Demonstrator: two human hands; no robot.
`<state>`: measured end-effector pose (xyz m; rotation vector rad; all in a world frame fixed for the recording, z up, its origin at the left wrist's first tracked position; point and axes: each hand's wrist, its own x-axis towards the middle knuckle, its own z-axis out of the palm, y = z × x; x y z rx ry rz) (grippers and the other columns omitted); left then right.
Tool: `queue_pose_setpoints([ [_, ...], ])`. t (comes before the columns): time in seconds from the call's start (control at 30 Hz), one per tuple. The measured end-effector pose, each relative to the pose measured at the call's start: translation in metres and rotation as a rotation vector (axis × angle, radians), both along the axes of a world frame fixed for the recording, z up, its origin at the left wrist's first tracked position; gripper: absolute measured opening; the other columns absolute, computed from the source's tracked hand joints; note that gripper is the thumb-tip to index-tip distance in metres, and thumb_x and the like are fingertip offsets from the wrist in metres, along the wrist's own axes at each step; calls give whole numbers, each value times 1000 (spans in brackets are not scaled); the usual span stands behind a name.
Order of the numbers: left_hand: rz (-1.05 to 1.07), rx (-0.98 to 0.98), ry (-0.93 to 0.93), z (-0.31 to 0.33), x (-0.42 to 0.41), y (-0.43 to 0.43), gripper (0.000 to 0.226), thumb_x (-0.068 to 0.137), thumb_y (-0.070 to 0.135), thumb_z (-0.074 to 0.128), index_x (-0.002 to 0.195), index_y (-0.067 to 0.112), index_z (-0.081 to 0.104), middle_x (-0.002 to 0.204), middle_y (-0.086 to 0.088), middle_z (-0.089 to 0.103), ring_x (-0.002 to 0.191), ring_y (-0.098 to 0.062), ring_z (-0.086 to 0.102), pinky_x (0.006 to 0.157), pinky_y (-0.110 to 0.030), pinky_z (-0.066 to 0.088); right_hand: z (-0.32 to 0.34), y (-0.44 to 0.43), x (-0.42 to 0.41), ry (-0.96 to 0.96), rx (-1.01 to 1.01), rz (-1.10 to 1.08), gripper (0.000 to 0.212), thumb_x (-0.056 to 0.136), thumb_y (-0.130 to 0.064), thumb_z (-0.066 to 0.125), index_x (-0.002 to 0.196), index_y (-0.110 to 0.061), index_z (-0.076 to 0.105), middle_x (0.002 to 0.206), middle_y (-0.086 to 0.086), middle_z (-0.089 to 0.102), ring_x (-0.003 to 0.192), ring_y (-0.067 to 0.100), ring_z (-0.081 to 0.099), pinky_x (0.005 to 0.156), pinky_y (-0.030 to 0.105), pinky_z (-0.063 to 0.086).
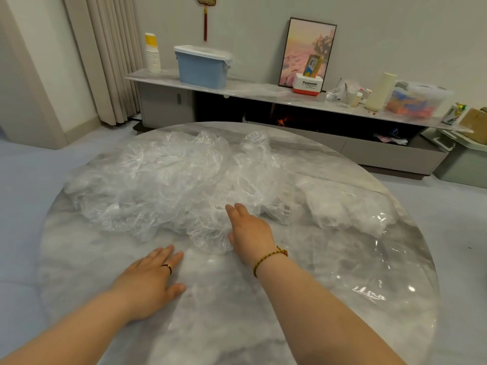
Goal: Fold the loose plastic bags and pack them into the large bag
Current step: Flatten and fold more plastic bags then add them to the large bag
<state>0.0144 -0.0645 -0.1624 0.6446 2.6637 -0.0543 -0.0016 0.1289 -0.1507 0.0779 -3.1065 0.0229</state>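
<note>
A heap of loose, crumpled clear plastic bags [163, 185] covers the far half of the round marble table [216, 325]. A large clear bag [350, 233] lies flat on the right side, with some folded plastic inside near its far end. My right hand [250, 230] reaches forward with straight fingers and rests on the near edge of the heap. My left hand [152, 277], a ring on one finger, lies flat on the bare tabletop just short of the heap, holding nothing.
Behind the table runs a long low cabinet [290, 101] with a blue lidded box [203, 67], stacked paper cups [152, 56], a framed picture [305, 54] and clutter. A curtain [110, 59] hangs at the left. Grey floor surrounds the table.
</note>
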Motion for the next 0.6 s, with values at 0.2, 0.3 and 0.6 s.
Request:
queue_pose_setpoints([
  [0.2,4,20,29,0,0,-2,71,96,50,27,146,18,-13,155,1,-15,143,-13,-8,115,-24,1,3,2,-13,-17,3,-38,14,91,2,38,82,-8,41,69,2,34,64,22,45,45,26,20],
  [0.3,18,46,49,1,4,-4,74,95,52,27,146,17,-13,155,2,-12,144,-12,-6,114,-23,2,9,8,-15,90,-86,-44,18,94,-1,38,83,-6,51,80,7,47,63,24,48,47,26,28],
  [0.6,153,517,466,21,26,12,63,90,34,55,143,16,25,148,-2,33,134,-19,34,104,-30,34,25,9,36,842,-329,122,29,79,-22,46,80,-12,74,81,0,70,49,13,60,40,17,41],
])
